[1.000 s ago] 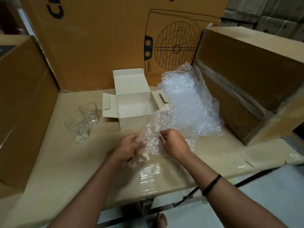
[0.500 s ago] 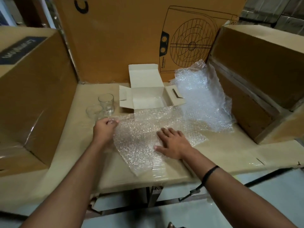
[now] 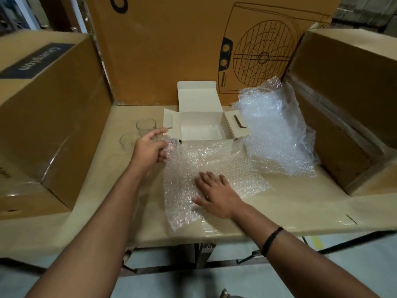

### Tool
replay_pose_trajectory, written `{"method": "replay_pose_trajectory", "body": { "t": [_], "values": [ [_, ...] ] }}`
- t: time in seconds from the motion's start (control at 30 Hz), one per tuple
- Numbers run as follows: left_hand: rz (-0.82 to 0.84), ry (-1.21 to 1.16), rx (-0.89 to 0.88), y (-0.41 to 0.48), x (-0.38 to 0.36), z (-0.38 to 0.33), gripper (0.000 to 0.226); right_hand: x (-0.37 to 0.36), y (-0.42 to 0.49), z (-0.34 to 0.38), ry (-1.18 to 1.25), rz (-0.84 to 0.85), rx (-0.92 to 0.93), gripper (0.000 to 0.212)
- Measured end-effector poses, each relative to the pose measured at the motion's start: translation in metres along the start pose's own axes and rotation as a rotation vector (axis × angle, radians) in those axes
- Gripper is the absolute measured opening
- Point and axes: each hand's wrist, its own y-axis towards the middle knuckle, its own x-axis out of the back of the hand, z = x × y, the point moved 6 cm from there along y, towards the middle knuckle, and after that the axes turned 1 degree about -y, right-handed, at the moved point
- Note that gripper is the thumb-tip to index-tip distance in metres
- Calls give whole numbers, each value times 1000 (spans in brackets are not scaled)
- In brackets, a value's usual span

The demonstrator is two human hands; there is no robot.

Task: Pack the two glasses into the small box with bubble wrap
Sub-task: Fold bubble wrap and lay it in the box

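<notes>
So far nothing is packed: both glasses [image 3: 146, 125] stand bare left of the box [image 3: 199, 97]. The right hand [image 3: 214, 195] lies flat on the wrap [image 3: 227, 164], fingers straight; the left hand [image 3: 151, 146], at its corner, has an unclear grip.

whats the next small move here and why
Probably the left hand should take the nearer glass and lay it on the bubble wrap sheet. The sheet lies spread before the open small box, the right hand presses it flat, and that glass and the farther glass stand bare beside it.
</notes>
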Motion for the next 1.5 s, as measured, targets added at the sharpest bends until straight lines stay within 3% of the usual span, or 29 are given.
{"method": "replay_pose_trajectory", "body": {
  "t": [0.13, 0.27, 0.4, 0.47, 0.57, 0.67, 0.77, 0.87, 1.0, 1.07, 1.37, 1.43, 1.5],
  "values": [
    [221, -94, 43, 4, -30, -9, 26, 42, -22, 2, 467, -302, -70, 86],
    [391, -100, 124, 8, -65, -13, 34, 60, -27, 0, 908, -223, -224, 80],
    [512, -13, 126, 7, -97, -17, 42, 65, -25, -15, 1139, -259, -363, 25],
    [462, -10, 57, 11, -98, -17, 39, 70, -29, -33, 1135, -275, -394, 3],
    [214, 62, -193, 10, -87, -14, 35, 83, -40, -76, 1043, -273, -461, 16],
    [165, 405, -438, -9, -96, 8, 37, 90, -44, -116, 895, -207, -483, 29],
    [183, 850, -558, -26, -118, 38, 57, 91, -42, -145, 708, -170, -544, 30],
    [108, 864, -395, -30, -124, 55, 82, 86, -39, -158, 440, -112, -593, 24],
    [132, 283, -40, -11, -115, 74, 80, 79, -35, -158, 272, -85, -526, 22],
    [117, 141, 57, -5, -109, 74, 77, 78, -33, -153, 271, -89, -454, 25],
    [-135, 148, 153, 12, -78, 77, 67, 67, -24, -139, 399, -19, -360, 13],
    [-193, 116, 123, 10, -73, 75, 72, 64, -22, -138, 327, 9, -364, 6],
    [-214, 95, 107, 10, -71, 78, 76, 69, -21, -135, 255, -81, -388, 5]
  ]
}}
